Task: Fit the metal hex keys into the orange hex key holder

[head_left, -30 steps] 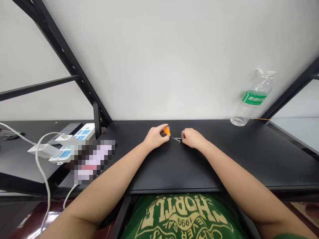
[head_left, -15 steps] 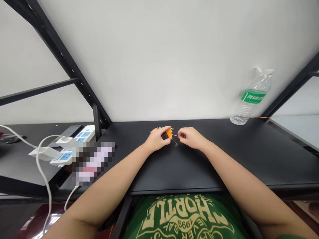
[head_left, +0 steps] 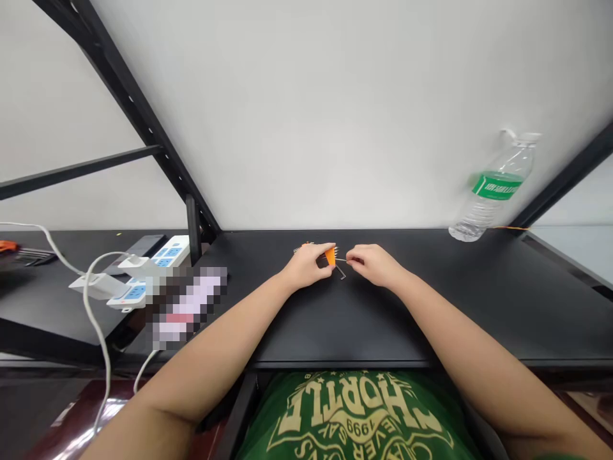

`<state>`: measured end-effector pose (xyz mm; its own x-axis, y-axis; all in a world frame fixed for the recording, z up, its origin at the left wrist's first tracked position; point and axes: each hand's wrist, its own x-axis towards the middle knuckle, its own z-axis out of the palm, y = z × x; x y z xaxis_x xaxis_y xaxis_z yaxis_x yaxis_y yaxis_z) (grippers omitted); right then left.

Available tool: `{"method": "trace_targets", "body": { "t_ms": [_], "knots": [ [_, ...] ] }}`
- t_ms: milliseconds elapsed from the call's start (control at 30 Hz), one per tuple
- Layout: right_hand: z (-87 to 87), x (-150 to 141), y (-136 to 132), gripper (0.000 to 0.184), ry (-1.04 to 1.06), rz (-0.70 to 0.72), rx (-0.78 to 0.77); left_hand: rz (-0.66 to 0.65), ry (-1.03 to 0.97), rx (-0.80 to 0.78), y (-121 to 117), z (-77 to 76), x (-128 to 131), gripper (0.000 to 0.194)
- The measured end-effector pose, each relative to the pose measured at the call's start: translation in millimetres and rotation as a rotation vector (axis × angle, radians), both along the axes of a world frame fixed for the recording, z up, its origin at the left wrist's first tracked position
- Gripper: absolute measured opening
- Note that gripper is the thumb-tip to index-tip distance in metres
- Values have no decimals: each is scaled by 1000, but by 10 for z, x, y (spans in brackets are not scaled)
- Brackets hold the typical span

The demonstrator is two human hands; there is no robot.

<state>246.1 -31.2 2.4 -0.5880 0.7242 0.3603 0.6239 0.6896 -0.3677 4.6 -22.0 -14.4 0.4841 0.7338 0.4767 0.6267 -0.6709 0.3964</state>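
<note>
My left hand (head_left: pixel 305 267) is closed on an orange hex key holder (head_left: pixel 330 256), thumb and fingers on either side of it. Several metal key ends stick out on both sides of the holder. One bent hex key (head_left: pixel 341 273) juts below it toward the near side. My right hand (head_left: pixel 373 264) pinches the end of a thin hex key (head_left: pixel 341 260) that reaches across to the holder. Whether that key's other end sits inside a slot is too small to tell.
A plastic bottle (head_left: pixel 495 191) with a green label leans at the back right. To the left are a power strip (head_left: pixel 177 246) with white chargers and cables, a blurred-out phone-like item (head_left: pixel 191 306), black frame posts (head_left: pixel 194 230), and another orange-and-metal tool set (head_left: pixel 33 255).
The whole view has shifted slightly to the left, so things appear a little further right. Both hands keep nearly the same grip on the holder and the hex key.
</note>
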Motion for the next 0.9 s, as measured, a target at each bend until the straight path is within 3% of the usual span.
{"method": "trace_targets", "body": {
  "t_ms": [133,233,433,500,600,700,767,900],
  "knots": [
    [-14,6,-3,24,-69,58,88,-39,106,30,-59,-2,47,55],
    [-41,-75,-17,23,-8,116,58,-36,137,9,-107,8,90,62],
    [-193,-261,20,12,529,-80,-296,51,-41,-75,-94,12,77,57],
    [-246,-273,43,13,588,-99,-327,68,-64,-73,-81,-3,66,57],
    [-243,-279,14,18,408,-91,-132,110,-23,-53,-40,-18,49,58],
    [-100,-423,-175,24,153,-62,174,145,22,-47,53,-7,32,61],
    [41,-674,-405,22,96,77,306,154,48,-44,124,3,33,64],
    [315,-1485,-957,26,-36,704,357,232,49,102,195,-15,64,62]
  ]
}}
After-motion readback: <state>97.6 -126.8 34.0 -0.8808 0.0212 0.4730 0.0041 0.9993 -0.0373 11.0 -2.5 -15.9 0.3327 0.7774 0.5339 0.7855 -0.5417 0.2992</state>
